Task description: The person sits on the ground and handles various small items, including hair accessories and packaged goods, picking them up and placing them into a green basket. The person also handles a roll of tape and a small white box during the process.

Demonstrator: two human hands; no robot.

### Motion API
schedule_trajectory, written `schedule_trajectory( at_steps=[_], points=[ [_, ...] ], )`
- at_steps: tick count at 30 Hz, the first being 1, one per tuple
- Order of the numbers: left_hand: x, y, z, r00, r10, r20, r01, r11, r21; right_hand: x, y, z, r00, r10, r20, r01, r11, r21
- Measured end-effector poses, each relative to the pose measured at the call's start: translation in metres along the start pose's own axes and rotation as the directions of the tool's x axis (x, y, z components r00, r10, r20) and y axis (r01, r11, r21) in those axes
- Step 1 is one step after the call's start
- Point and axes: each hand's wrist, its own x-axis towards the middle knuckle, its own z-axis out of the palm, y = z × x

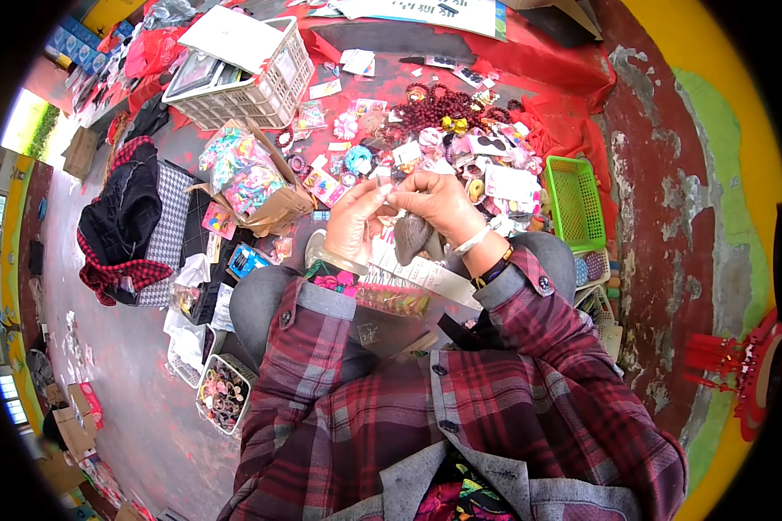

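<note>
My left hand [353, 224] and my right hand [444, 207] meet in front of me, thumbs and fingertips pinched together. Whatever sits between the fingertips is too small to make out. From under my right hand hangs a soft grey-brown fabric piece [412, 240], its upper part hidden by the fingers. Below the hands, over my lap, lie a long white card strip [439, 280] and a clear-sided box with small coloured items [393, 300]. Just beyond the fingertips spreads a pile of hair accessories, with a light-blue scrunchie [358, 159] nearest my left hand.
Dark-red beads [434, 111] lie heaped farther off. To the left stand an open cardboard box of colourful packets [274, 201], a white plastic crate [274, 87] and a black jacket [122, 204]. A green basket [575, 204] stands right. A small white basket [226, 392] sits lower left.
</note>
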Motion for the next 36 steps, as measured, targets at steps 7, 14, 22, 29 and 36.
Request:
schedule_trajectory(
  at_steps=[7,14,22,29,36],
  points=[
    [0.003,0.0,-0.002,0.999,0.035,0.024,-0.036,0.999,0.021,-0.005,-0.009,-0.005,0.996,0.089,0.004,-0.086,0.958,0.273],
    [0.002,-0.003,-0.008,0.997,0.081,0.004,-0.081,0.996,-0.022,0.004,-0.004,-0.009,1.0,0.013,-0.017,-0.01,0.982,0.188],
    [0.005,-0.003,-0.012,0.979,0.106,-0.172,-0.109,0.994,-0.008,0.001,-0.002,-0.005,0.977,-0.197,-0.079,0.193,0.979,-0.06],
    [0.006,-0.007,-0.011,0.97,0.137,-0.2,-0.143,0.99,-0.016,0.004,0.003,-0.01,0.993,-0.115,-0.022,0.113,0.991,-0.078],
    [0.004,-0.003,-0.013,0.974,0.164,-0.157,-0.159,0.986,0.042,0.006,0.003,-0.016,0.997,-0.024,-0.067,0.024,1.0,0.004]
  ],
)
